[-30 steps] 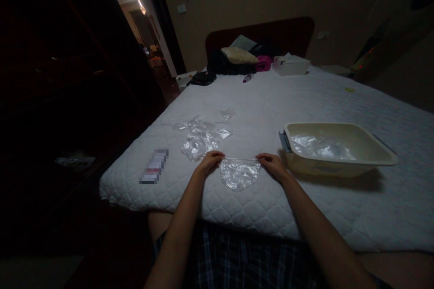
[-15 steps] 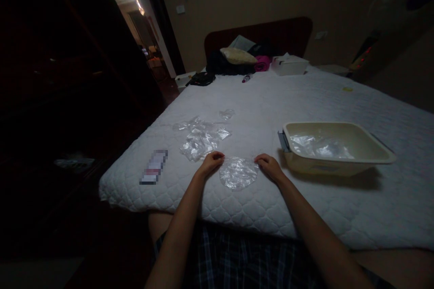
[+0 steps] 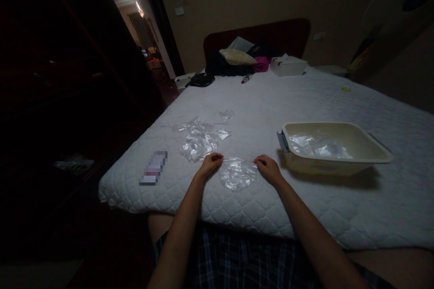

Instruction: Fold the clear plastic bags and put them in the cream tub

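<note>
A clear plastic bag (image 3: 237, 174) lies flat on the white quilted mattress (image 3: 305, 99) near its front edge. My left hand (image 3: 210, 165) pinches the bag's upper left corner with curled fingers. My right hand (image 3: 267, 166) pinches its upper right corner the same way. Both hands rest on the mattress. A loose pile of several more clear plastic bags (image 3: 200, 137) lies just beyond my left hand. A cream plastic basin (image 3: 339, 162) holding crumpled clear plastic stands to the right of my right hand.
A small flat box (image 3: 153, 167) lies near the mattress's left edge. Pillows, dark clothes and a white box (image 3: 287, 66) sit at the headboard. The room is dim, with a lit doorway (image 3: 142, 36) at the back left. The left side is dark floor.
The bag, held stretched and hanging a second ago, now lies flat on the mattress. Both hands have sunk slightly and kept their grip.
</note>
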{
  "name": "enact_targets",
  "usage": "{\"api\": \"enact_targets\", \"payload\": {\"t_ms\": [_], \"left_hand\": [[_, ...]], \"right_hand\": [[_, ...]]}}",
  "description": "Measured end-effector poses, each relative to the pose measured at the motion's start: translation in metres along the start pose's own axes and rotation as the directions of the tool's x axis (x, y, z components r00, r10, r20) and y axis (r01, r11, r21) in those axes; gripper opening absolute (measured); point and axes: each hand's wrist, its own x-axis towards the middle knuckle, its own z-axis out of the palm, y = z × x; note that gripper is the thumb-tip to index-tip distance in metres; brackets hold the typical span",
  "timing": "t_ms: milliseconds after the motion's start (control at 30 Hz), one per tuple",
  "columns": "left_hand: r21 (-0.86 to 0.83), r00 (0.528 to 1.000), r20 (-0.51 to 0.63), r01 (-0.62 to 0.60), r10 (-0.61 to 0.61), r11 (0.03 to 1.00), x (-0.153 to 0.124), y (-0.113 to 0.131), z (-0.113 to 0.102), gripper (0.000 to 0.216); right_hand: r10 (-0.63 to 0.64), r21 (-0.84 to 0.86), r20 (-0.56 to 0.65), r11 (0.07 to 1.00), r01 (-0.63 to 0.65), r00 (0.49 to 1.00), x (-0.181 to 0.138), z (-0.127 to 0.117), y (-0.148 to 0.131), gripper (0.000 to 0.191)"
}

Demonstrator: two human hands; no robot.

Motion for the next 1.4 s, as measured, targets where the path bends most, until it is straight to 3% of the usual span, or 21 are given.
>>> {"api": "enact_targets", "payload": {"t_ms": [200,367,533,600,700,900,1167,1400], "left_hand": [[-0.092,0.999,0.026,0.03,-0.028,0.995,-0.008,0.006,-0.001,0.033],[-0.158,0.999,-0.028,0.029,-0.034,0.987,-0.021,0.016,-0.005,0.034],[-0.149,0.994,-0.087,0.055,-0.069,0.987,-0.031,0.023,-0.015,0.031],[-0.116,0.989,-0.068,0.124,-0.132,0.985,-0.036,0.024,-0.019,0.027],[-0.01,0.977,0.021,0.211,-0.211,0.977,-0.042,0.026,-0.022,0.027],[0.11,0.951,0.146,0.258,-0.273,0.96,-0.037,0.025,-0.019,0.031],[0.149,0.927,0.212,0.282,-0.309,0.948,-0.028,0.025,-0.021,0.032],[0.144,0.954,0.116,0.259,-0.277,0.955,-0.03,0.014,-0.014,0.03]], "right_hand": [[0.029,0.121,-0.103,0.992,-0.016,0.994,-0.002,-0.003,-0.001,0.017],[0.188,0.39,-0.18,0.915,-0.105,0.966,-0.009,-0.009,-0.004,0.02],[0.337,0.695,0.049,0.664,-0.274,0.94,-0.028,-0.018,-0.012,0.03],[0.354,0.681,0.161,0.636,-0.363,0.921,-0.034,-0.021,-0.014,0.032],[0.392,0.563,0.272,0.676,-0.476,0.879,-0.034,-0.021,-0.017,0.035],[0.402,0.379,0.409,0.742,-0.553,0.819,-0.027,-0.022,-0.024,0.041],[0.354,0.394,0.401,0.766,-0.507,0.845,-0.026,-0.017,-0.026,0.033],[0.364,0.434,0.348,0.754,-0.493,0.864,-0.028,-0.012,-0.025,0.037]]}}
